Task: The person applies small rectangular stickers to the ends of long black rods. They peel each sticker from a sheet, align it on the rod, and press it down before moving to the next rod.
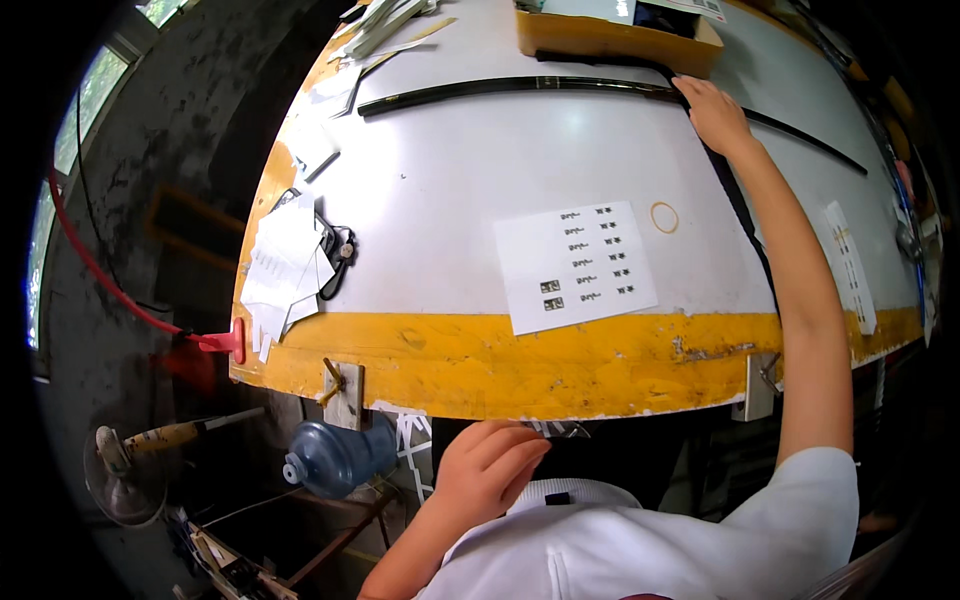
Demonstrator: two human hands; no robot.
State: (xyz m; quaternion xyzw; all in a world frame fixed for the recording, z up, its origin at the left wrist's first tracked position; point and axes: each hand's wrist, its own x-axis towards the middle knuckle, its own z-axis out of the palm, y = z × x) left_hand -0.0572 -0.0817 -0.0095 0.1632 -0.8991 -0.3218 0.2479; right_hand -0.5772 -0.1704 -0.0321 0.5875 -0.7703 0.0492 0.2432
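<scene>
My right hand (715, 112) reaches far across the white tabletop (450, 170) and lies on a long, thin, curved black strip (500, 88), fingers flat over its right part. A second black strip (740, 200) runs under my forearm toward me. My left hand (487, 468) is down below the table's yellow front edge (480, 360), close to my white shirt, its fingers curled around a small thin dark piece that I cannot make out.
A printed paper sheet (575, 265) and a small ring (664, 217) lie near the front. A yellow cardboard box (615, 35) stands at the back. Loose papers (285, 265) and a black cable lie at the left edge. A blue water bottle (335, 457) hangs below.
</scene>
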